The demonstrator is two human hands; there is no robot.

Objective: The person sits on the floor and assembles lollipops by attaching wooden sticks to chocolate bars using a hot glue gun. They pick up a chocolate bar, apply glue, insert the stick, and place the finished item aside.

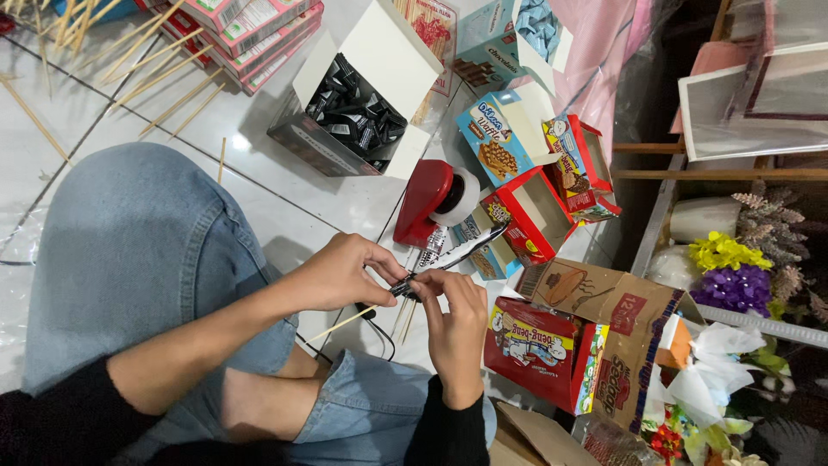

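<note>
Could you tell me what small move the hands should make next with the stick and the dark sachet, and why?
Probably press the dark sachet flat along the wooden stick and reach for tape. Both hands, left and right, pinch sachet and stick together where they meet, and the red tape dispenser stands just beyond them.

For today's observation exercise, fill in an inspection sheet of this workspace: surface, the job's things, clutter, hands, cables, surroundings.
Surface: white tiled floor, person sits on it.
Job's things: thin wooden skewer and long dark wrapped snack stick, pinched together.
Clutter: open white box of dark sachets, red tape dispenser, opened snack boxes, loose skewers.
Hands: left hand and right hand both grip the skewer and stick.
Cables: black cable under the hands.
Surroundings: artificial flowers, wooden frames.
</note>
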